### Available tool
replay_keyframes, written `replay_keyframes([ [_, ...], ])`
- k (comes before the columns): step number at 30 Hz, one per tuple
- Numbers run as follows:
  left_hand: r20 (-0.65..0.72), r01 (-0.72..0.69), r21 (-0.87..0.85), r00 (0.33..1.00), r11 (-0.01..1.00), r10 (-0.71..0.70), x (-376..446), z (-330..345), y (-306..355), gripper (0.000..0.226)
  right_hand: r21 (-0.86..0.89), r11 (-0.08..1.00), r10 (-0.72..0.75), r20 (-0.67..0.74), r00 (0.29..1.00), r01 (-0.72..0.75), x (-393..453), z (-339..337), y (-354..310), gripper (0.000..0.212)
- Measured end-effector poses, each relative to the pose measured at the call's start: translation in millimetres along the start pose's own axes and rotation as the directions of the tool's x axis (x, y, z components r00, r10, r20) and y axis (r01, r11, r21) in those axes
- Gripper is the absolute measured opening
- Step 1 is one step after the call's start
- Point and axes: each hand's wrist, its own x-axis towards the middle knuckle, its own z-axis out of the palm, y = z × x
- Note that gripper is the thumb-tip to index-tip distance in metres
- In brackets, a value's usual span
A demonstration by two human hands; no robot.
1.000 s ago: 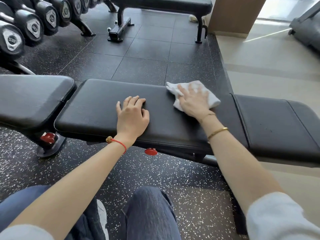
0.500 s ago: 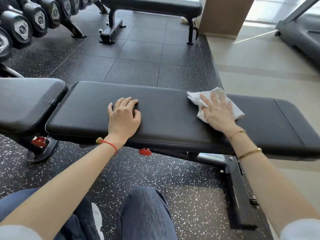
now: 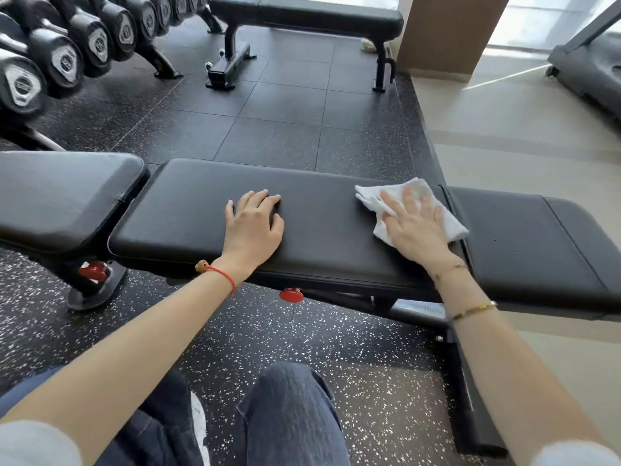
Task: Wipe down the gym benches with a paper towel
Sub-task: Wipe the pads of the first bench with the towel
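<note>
A black padded bench (image 3: 319, 227) runs across the view in front of me, its long pad meeting a shorter seat pad (image 3: 524, 243) at the right. A crumpled white paper towel (image 3: 373, 196) lies on the long pad near that seam. My right hand (image 3: 415, 230) presses flat on the towel with fingers spread, covering most of it. My left hand (image 3: 253, 223) rests palm-down on the middle of the long pad, holding nothing.
Another bench pad (image 3: 60, 196) sits at the left. A second bench (image 3: 309, 15) stands farther back. A dumbbell rack (image 3: 60, 58) fills the upper left. A treadmill (image 3: 591, 68) is at the upper right. My knees (image 3: 289, 415) are below, over speckled rubber floor.
My right hand has slid the towel along the pad, first rightward and then a little back toward the seam. My left hand has stayed planted on the pad.
</note>
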Motion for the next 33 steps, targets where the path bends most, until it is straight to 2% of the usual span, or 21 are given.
replay_keyframes([
  [2, 0.023, -0.047, 0.0, 0.999, 0.999, 0.047, 2, -7, -7, 0.042, 0.006, 1.0, -0.016, 0.034, 0.999, 0.016, 20, 3, -29, 0.051],
  [5, -0.022, -0.086, 0.046, 0.996, 0.995, 0.087, 6, -22, -28, 0.039, 0.0, 0.989, -0.15, 0.044, 0.988, 0.15, 23, 12, -83, 0.051],
  [8, -0.082, -0.004, 0.112, 0.997, 0.994, 0.014, 8, -33, -61, 0.039, 0.031, 0.93, -0.367, 0.057, 0.929, 0.365, -4, 24, -110, 0.053],
  [11, -0.118, 0.106, 0.124, 0.989, 0.987, -0.092, 8, -39, -92, 0.04, 0.073, 0.834, -0.551, 0.057, 0.833, 0.547, -31, 32, -89, 0.052],
  [13, -0.129, 0.15, 0.115, 0.982, 0.982, -0.135, 9, -41, -102, 0.04, 0.087, 0.839, -0.543, 0.055, 0.838, 0.538, -23, 27, -66, 0.05],
  [15, -0.139, 0.178, 0.109, 0.977, 0.978, -0.163, 9, -40, -105, 0.039, 0.062, 0.902, -0.431, 0.052, 0.901, 0.428, 6, 22, -55, 0.05],
  [17, -0.161, 0.194, 0.098, 0.971, 0.976, -0.177, 10, -39, -104, 0.038, 0.016, 0.954, -0.299, 0.039, 0.954, 0.298, 40, 19, -69, 0.051],
  [19, -0.174, 0.2, 0.098, 0.968, 0.975, -0.181, 10, -38, -102, 0.038, -0.006, 0.968, -0.25, 0.037, 0.968, 0.25, 66, 21, -102, 0.051],
  [21, -0.179, 0.196, 0.104, 0.968, 0.975, -0.176, 10, -38, -103, 0.038, -0.007, 0.956, -0.292, 0.051, 0.955, 0.292, 74, 26, -143, 0.051],
  [24, -0.19, 0.198, 0.094, 0.966, 0.976, -0.178, 11, -39, -104, 0.038, -0.039, 0.898, -0.435, 0.063, 0.898, 0.438, 54, 34, -189, 0.052],
  [26, -0.196, 0.198, 0.086, 0.964, 0.977, -0.178, 10, -39, -106, 0.038, -0.029, 0.831, -0.552, 0.072, 0.831, 0.555, 25, 39, -191, 0.053],
  [29, -0.198, 0.187, 0.093, 0.966, 0.978, -0.166, 9, -38, -107, 0.038, 0.031, 0.731, -0.681, 0.091, 0.726, 0.682, -5, 39, -151, 0.051],
  [31, -0.207, 0.188, 0.082, 0.964, 0.979, -0.167, 9, -37, -106, 0.039, 0.042, 0.75, -0.66, 0.099, 0.745, 0.66, 0, 31, -114, 0.052],
  [33, -0.219, 0.188, 0.07, 0.961, 0.98, -0.169, 9, -37, -105, 0.039, 0.025, 0.834, -0.551, 0.091, 0.829, 0.552, 24, 22, -92, 0.052],
])
